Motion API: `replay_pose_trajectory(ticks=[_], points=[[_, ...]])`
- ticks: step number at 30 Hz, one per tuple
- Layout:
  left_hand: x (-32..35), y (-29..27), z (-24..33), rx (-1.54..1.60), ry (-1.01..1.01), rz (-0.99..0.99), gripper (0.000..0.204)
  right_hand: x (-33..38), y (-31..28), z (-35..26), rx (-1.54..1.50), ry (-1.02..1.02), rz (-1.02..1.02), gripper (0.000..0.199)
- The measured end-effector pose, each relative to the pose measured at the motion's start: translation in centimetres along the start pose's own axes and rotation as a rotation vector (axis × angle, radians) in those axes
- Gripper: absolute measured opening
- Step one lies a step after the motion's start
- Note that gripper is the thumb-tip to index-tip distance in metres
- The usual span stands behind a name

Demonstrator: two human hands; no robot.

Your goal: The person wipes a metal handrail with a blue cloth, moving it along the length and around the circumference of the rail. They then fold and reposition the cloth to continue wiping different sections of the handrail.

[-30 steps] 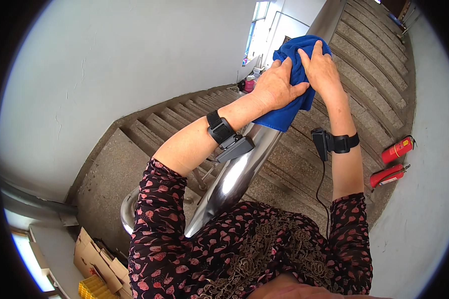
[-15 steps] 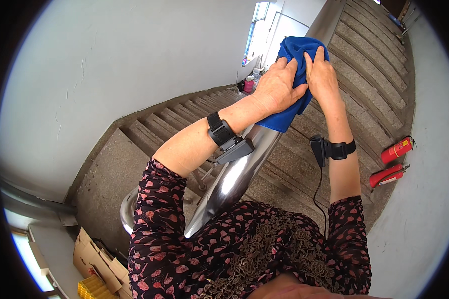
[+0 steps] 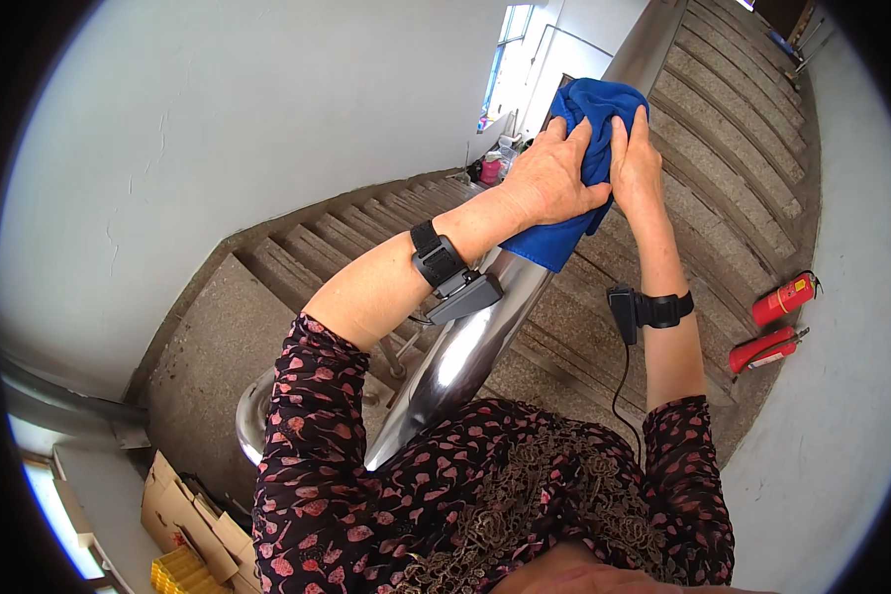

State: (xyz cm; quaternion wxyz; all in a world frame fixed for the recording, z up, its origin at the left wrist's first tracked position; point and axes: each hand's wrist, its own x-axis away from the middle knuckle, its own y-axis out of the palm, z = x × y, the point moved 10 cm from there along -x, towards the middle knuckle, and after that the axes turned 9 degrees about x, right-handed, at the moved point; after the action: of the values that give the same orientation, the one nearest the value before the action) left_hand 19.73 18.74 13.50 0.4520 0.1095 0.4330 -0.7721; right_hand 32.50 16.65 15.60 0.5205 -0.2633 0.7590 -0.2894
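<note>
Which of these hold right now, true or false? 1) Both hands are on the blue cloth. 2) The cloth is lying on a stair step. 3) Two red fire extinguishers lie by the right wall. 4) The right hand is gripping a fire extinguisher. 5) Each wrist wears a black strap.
1) True: the left hand and right hand both press the blue cloth.
2) False: the cloth is wrapped over the shiny metal handrail, not on a step.
3) True: two red fire extinguishers lie at the foot of the right wall.
4) False: the right hand is on the cloth, well apart from the extinguishers.
5) True: a black strap with a small device sits on each wrist.
</note>
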Motion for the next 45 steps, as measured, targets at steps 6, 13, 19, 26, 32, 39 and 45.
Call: replay_pose_trajectory(ticks=[6,13,19,26,32,39,45], points=[[0.0,0.4,-0.6,-0.001,-0.033,-0.031,0.092,0.9,0.6,1.0,-0.101,0.045,0.000,0.069],[0.5,0.3,-0.9,0.031,-0.035,-0.030,0.096,1.8,1.3,1.9,-0.234,0.081,0.015,0.071],[0.4,0.5,-1.7,0.109,-0.093,-0.058,0.106,2.8,3.4,2.5,-0.716,0.161,-0.014,0.075],[1.0,0.7,-2.5,0.277,-0.160,-0.102,0.113,4.9,5.3,2.3,-1.106,0.354,-0.166,0.076],[1.4,0.7,-2.8,0.279,-0.192,-0.100,0.112,6.1,5.7,2.1,-1.170,0.393,-0.222,0.080],[3.8,0.5,-3.0,0.462,-0.207,-0.126,0.112,9.3,5.7,0.9,-1.179,0.335,-0.351,0.079],[6.0,0.7,-3.2,0.527,-0.274,-0.194,0.114,11.6,6.4,0.4,-1.168,0.276,-0.409,0.082]])
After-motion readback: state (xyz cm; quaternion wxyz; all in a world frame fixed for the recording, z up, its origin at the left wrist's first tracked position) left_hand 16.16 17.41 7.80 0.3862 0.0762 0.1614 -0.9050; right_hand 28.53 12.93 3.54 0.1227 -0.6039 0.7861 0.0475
